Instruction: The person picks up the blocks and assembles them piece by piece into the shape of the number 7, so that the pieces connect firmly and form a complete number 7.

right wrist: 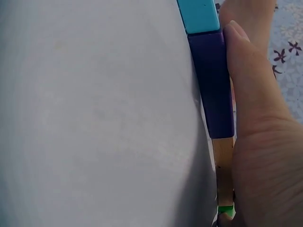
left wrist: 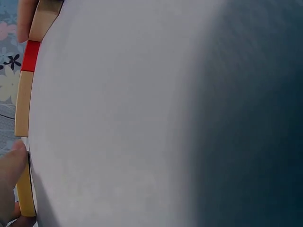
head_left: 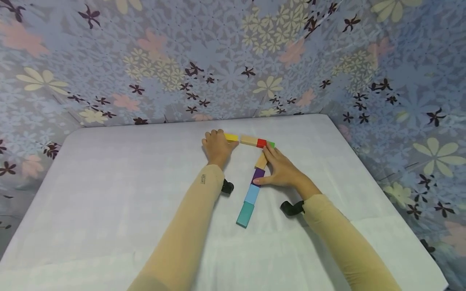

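In the head view my left hand (head_left: 217,148) holds a yellow block (head_left: 231,138) at the left end of a bent line of blocks. The left wrist view shows the thumb at one end of this yellow block (left wrist: 26,191) and a finger at the other. A small gap parts it from a natural wood block (head_left: 249,140). My right hand (head_left: 285,169) lies along the line's right side, its thumb against the purple block (head_left: 259,173). Its fingertips reach another wood block (head_left: 261,161) and the green block (head_left: 271,144), which they partly hide. A red block (head_left: 261,143) adjoins the green one.
Light blue (head_left: 252,194) and teal (head_left: 245,215) blocks continue the line toward the front. All lie on a white-covered table (head_left: 120,194). Floral cloth (head_left: 225,60) hangs behind and beside it. Dark wrist cameras (head_left: 291,208) sit under the sleeves.
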Demonstrator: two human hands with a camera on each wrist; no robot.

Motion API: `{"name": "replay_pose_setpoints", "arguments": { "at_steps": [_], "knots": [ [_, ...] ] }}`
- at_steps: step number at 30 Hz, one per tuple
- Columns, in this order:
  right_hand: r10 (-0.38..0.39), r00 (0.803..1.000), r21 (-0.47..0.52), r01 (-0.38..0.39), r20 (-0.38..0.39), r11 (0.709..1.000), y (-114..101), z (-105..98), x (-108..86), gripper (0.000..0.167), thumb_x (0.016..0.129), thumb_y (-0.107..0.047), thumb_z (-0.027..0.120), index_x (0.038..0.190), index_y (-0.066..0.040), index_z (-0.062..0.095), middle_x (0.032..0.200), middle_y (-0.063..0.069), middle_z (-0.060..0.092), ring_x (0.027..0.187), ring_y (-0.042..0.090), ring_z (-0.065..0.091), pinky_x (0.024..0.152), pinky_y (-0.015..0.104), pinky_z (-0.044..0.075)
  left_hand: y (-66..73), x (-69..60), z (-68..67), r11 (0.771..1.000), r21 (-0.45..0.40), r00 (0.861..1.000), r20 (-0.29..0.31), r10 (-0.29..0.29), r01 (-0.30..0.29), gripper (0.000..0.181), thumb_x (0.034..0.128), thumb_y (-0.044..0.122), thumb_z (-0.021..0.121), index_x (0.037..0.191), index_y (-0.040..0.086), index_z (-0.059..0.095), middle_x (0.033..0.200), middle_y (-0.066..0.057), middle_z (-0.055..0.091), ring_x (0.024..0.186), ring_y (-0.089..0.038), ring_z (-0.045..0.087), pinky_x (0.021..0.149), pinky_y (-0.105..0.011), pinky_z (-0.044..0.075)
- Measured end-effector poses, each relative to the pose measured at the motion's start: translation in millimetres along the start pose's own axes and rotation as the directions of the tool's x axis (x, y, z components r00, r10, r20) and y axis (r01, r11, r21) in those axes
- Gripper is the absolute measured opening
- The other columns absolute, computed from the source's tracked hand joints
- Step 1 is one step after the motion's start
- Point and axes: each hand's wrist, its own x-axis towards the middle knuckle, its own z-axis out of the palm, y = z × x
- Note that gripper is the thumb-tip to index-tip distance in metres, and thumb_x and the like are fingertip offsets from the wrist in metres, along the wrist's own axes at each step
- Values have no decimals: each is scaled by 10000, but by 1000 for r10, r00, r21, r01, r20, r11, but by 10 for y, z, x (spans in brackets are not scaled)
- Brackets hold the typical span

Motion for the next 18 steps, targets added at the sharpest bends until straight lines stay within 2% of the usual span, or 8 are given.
{"name": "replay_pose_setpoints", "arguments": {
  "at_steps": [6, 11, 18],
  "knots": [
    [-9, 1000, -9, 9, -6, 1000, 5, -10, -3, 1311, 694, -769, 699, 1601, -121, 9, 1678, 79, -86, 1545, 377, -37, 1204, 599, 107, 17, 2, 23, 1000, -10, 1000, -20, 5, -5, 712, 812, 579, 732, 1306, 81, 612, 1296, -117, 592, 1216, -291, 483, 1025, -450, 371],
    [-6, 1000, -3, 6, -5, 1000, 10, -7, 0, 1318, 687, -773, 701, 1601, -126, 5, 1678, 80, -85, 1544, 376, -41, 1206, 596, 101, 42, -2, 33, 1000, -10, 1000, -13, 2, -2, 703, 827, 564, 723, 1318, 74, 608, 1290, -118, 588, 1207, -287, 490, 1020, -445, 381],
    [-5, 1000, -3, 5, 2, 1000, 17, 12, 9, 1310, 692, -772, 699, 1601, -130, 9, 1680, 69, -82, 1545, 372, -46, 1206, 596, 100, 64, -8, 31, 999, 42, 1000, 16, -17, 16, 669, 854, 578, 680, 1329, 113, 609, 1279, -106, 594, 1200, -282, 504, 1016, -438, 395]
  ]
}}
